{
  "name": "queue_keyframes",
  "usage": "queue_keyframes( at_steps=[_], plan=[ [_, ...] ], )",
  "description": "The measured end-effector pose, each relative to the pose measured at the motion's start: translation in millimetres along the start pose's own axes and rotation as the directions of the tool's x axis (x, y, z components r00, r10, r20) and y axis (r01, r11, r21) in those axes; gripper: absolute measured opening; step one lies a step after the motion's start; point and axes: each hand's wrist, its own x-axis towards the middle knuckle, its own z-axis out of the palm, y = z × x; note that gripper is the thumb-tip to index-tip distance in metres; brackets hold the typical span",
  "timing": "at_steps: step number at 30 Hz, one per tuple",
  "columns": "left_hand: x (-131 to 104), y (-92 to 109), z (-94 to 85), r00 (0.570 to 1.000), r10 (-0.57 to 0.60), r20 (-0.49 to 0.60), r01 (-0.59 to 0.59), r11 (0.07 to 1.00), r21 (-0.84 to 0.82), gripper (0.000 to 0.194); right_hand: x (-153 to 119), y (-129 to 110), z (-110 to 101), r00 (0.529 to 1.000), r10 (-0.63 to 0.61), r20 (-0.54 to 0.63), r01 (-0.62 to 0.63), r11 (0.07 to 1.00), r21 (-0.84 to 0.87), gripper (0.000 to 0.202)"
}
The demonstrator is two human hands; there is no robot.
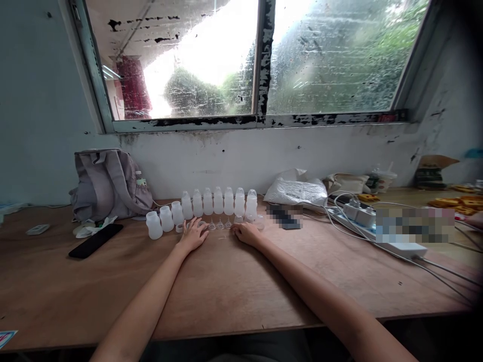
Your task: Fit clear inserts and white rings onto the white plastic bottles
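Milky baby bottles stand upright in a curved row on the wooden table. Several at the right of the row, such as this bottle (218,201), have teat tops on. At the left end are open-necked bottles (154,225) without tops. Clear silicone teats (220,225) lie in a line before the row. My left hand (194,235) rests among the pieces at the left of this line, its fingers spread and touching the small parts there. My right hand (246,233) lies at the line's right end with its fingers curled; whatever they may hold is hidden. Rings or caps (259,221) sit just beyond it.
A grey backpack (107,186) and a black phone (96,241) are at the left. To the right lie a silver bag (296,190), a blurred dark item (285,216) and a white power strip (402,246) with trailing cables. A window (260,60) is above.
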Motion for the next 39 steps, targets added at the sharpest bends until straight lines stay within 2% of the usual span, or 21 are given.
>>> queue_keyframes(
  at_steps=[5,11,29,32,35,39],
  plan=[
    [0.9,-1.2,2.3,0.999,-0.047,-0.002,0.047,0.999,-0.026,0.041,-0.1,0.1,1.4,1.000,-0.001,-0.011,0.001,1.000,-0.004,0.031],
    [1.1,-1.2,3.2,0.998,-0.068,-0.016,0.067,0.998,-0.021,0.040,0.3,0.3,2.3,1.000,0.015,-0.006,-0.015,1.000,-0.006,0.030],
    [1.2,-1.6,5.4,0.996,-0.062,-0.058,0.062,0.998,-0.010,0.039,-0.5,0.4,1.9,1.000,0.016,-0.011,-0.016,1.000,0.001,0.031],
    [1.0,-1.7,3.1,0.991,-0.028,-0.131,0.027,1.000,-0.007,0.042,-1.8,0.1,0.9,0.999,0.023,-0.029,-0.023,1.000,0.003,0.034],
    [7.6,-5.3,-5.2,0.958,-0.014,-0.286,0.015,1.000,0.002,0.041,-3.2,-1.0,-0.9,0.999,0.023,-0.034,-0.022,0.999,0.029,0.035],
    [29.7,-18.3,-24.9,0.884,-0.119,-0.451,0.145,0.989,0.023,0.042,-3.4,-2.0,-2.1,1.000,0.017,-0.018,-0.017,0.999,0.032,0.033]
  ],
)
